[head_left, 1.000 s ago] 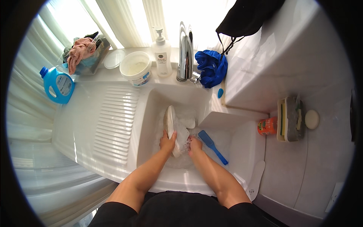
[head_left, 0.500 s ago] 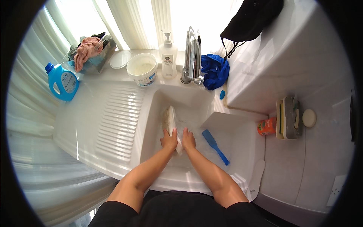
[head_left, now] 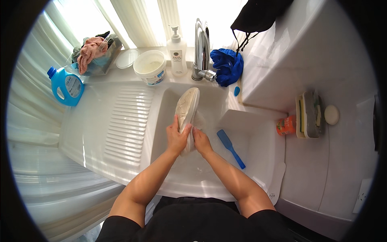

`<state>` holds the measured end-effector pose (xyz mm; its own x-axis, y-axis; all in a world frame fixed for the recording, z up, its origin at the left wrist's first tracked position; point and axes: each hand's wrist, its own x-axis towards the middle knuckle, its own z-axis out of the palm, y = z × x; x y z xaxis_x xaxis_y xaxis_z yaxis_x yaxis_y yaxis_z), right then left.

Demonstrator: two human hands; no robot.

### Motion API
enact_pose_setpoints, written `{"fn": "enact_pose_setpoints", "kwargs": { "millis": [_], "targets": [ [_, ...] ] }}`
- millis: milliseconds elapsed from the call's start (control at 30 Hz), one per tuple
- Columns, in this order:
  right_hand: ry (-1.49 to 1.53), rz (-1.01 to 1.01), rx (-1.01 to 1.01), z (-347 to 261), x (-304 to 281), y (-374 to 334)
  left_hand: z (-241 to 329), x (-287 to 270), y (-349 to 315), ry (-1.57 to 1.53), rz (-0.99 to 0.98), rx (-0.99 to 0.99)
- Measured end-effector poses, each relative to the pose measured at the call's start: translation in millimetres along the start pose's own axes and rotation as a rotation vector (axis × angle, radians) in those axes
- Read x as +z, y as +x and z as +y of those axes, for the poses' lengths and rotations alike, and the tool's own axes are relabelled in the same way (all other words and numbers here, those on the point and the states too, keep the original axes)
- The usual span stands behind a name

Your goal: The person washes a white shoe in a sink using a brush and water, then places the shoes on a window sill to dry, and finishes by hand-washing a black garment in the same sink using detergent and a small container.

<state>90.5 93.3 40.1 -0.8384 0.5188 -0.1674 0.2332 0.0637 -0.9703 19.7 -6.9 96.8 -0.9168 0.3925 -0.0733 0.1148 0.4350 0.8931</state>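
Head view is looking down on a white laundry sink (head_left: 121,161) with a ribbed washboard slope on its left side. Going from the left, a blue detergent jug (head_left: 66,86) is standing at the far left corner, beside a clear box holding a pink cloth (head_left: 92,50). Next along the back ledge are sitting a round clear lid (head_left: 127,58), a white tub (head_left: 150,66) and a white pump bottle (head_left: 177,52), then a chrome tap (head_left: 201,48) with a blue mesh sponge (head_left: 227,66) just beside it.

In the basin, the person is gripping a pale shoe (head_left: 187,111), turned on its side with its toe pointing toward the tap. The left hand (head_left: 177,137) is clasping the heel end of the shoe from the left, fingers wrapped closed around it. The right hand (head_left: 200,139) is pressing against the same end from the right, fingers curled onto it.

Right of the hands, a blue brush (head_left: 230,147) is lying on the basin floor, apart from the shoe. Farther right, on the side counter, an orange container (head_left: 286,126), a tray with sponges (head_left: 308,115) and a round white soap (head_left: 331,114) are resting.
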Motion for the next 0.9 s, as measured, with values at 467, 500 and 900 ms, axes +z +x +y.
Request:
{"fn": "enact_pose_setpoints", "kwargs": {
  "millis": [467, 500, 900],
  "targets": [
    [-0.285, 0.247, 0.814, 107.6, -59.6, -5.1, -112.7, 69.9, -21.9, -0.163, -0.529, -0.348],
    [0.114, 0.280, 0.866, 120.6, -53.0, -3.9, -93.1, 69.1, -20.9, -0.248, -0.591, -0.440],
    [0.002, 0.057, 0.277, -16.6, -21.6, 1.3, -8.8, -3.9, 15.4, -0.819, -0.570, -0.266]
  ]
}}
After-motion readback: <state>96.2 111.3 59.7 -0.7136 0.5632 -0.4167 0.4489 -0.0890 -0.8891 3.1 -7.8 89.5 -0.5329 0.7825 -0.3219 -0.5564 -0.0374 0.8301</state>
